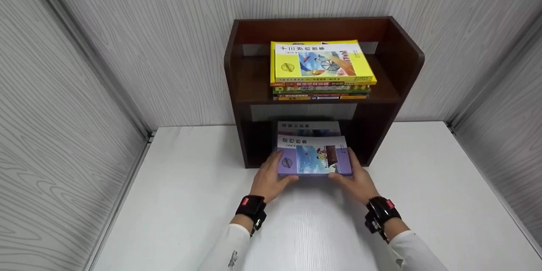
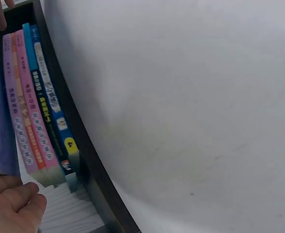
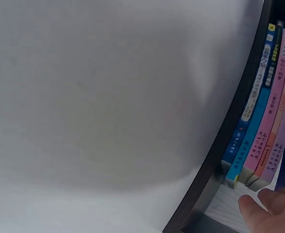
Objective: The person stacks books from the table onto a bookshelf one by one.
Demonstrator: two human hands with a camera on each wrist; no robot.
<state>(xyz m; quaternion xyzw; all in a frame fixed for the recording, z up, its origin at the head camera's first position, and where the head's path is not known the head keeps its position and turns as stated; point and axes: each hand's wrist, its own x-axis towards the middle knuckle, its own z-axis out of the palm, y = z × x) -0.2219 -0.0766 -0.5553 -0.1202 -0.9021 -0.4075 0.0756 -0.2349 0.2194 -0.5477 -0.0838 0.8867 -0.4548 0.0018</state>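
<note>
A purple book (image 1: 313, 156) with a picture cover lies at the front of the lower shelf, held between both hands. My left hand (image 1: 271, 180) grips its left side, thumb at the near edge. On the opposite side, my right hand (image 1: 358, 182) grips it in the same way. Behind it, a second book (image 1: 309, 127) is partly covered. Both wrist views show a stack of several books (image 2: 28, 107) (image 3: 266, 107), with pink, orange, black and blue spines, beside the held book. Only parts of the left hand (image 2: 14, 206) and right hand (image 3: 271, 208) appear there.
A dark brown two-tier bookshelf (image 1: 408, 74) stands on the white table (image 1: 194, 194) against the back wall. Its upper shelf bears a stack of several books (image 1: 322, 70), topped by a yellow one. Grey wood-patterned panels (image 1: 63, 135) enclose the table.
</note>
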